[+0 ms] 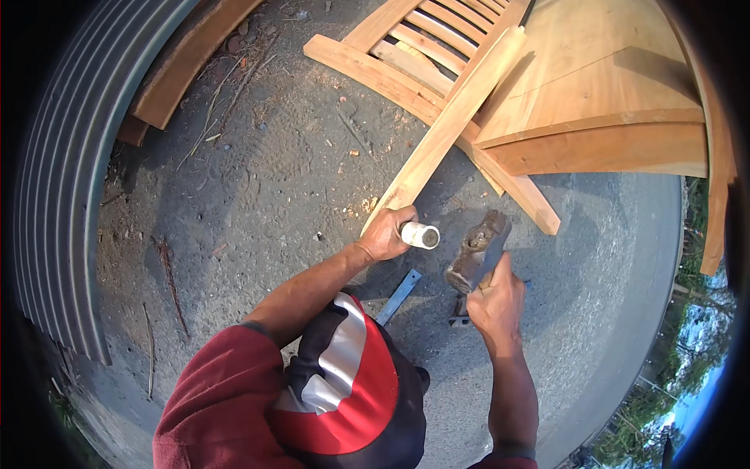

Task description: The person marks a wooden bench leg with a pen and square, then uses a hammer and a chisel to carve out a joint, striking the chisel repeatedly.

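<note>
My left hand [386,234] is closed round a white-handled chisel-like tool [420,235]. Its round butt faces up, and its lower end is hidden below the fist. That fist is at the near end of a long wooden rail [437,141], which slants away to the far right. In my right hand [498,299] is a hammer [478,248] with a heavy, worn steel head, gripped close to the head. The hammer is raised to the right of the white butt, apart from it. A flat blue-grey metal bar [399,296] lies on the ground nearer to me.
The rail rests across a slatted wooden frame [375,74]. A broad wooden panel piece [586,86] stands at far right. Ribbed metal sheeting [66,180] and wooden boards [183,66] line the left. Wood chips [363,205] dot the ground. A red, white and black cap [351,383] covers the lower middle.
</note>
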A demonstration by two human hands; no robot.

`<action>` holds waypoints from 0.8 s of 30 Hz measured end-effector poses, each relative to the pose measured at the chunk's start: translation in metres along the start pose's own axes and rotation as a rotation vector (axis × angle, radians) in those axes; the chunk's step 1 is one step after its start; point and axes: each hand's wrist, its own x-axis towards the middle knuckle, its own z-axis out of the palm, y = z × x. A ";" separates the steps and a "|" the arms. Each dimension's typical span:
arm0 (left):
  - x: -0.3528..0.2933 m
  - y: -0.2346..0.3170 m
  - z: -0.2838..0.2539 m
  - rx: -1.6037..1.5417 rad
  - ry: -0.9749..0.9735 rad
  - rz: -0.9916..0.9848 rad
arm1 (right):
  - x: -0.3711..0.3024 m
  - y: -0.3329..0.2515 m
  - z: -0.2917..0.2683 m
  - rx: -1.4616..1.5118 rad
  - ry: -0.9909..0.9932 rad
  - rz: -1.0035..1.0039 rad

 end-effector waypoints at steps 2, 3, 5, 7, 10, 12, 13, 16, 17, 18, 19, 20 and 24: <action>0.002 0.005 0.005 -0.012 -0.009 0.035 | -0.018 0.017 0.003 0.147 0.165 0.013; 0.003 0.007 0.006 -0.024 0.006 0.064 | -0.027 0.027 0.005 0.286 0.323 0.004; 0.004 0.019 0.003 -0.112 0.029 0.054 | -0.052 0.056 0.026 0.380 0.343 0.148; 0.007 0.007 -0.003 -0.096 -0.021 -0.013 | -0.064 0.045 0.045 0.853 0.181 0.494; 0.007 0.012 0.012 -0.038 -0.083 -0.029 | -0.081 0.048 0.073 1.001 0.055 0.691; 0.009 0.011 0.015 -0.029 -0.068 -0.008 | -0.099 0.059 0.089 1.045 0.044 0.755; 0.010 0.008 0.010 -0.125 -0.070 0.017 | -0.106 0.063 0.097 1.014 0.011 0.760; 0.000 0.007 -0.012 -0.136 -0.001 0.001 | -0.106 0.063 0.107 0.954 -0.054 0.787; -0.001 0.004 -0.018 -0.085 -0.078 -0.018 | -0.108 0.058 0.109 0.929 -0.092 0.783; 0.009 0.010 -0.015 -0.039 -0.178 0.056 | -0.105 0.056 0.109 0.932 -0.095 0.767; 0.020 0.018 -0.002 0.006 -0.281 0.130 | -0.105 0.055 0.107 0.975 -0.034 0.784; 0.023 0.023 0.012 0.017 -0.200 0.085 | -0.107 0.054 0.107 1.024 0.033 0.810; 0.030 0.043 -0.004 -0.562 0.347 0.018 | -0.103 0.065 0.102 1.000 -0.053 0.804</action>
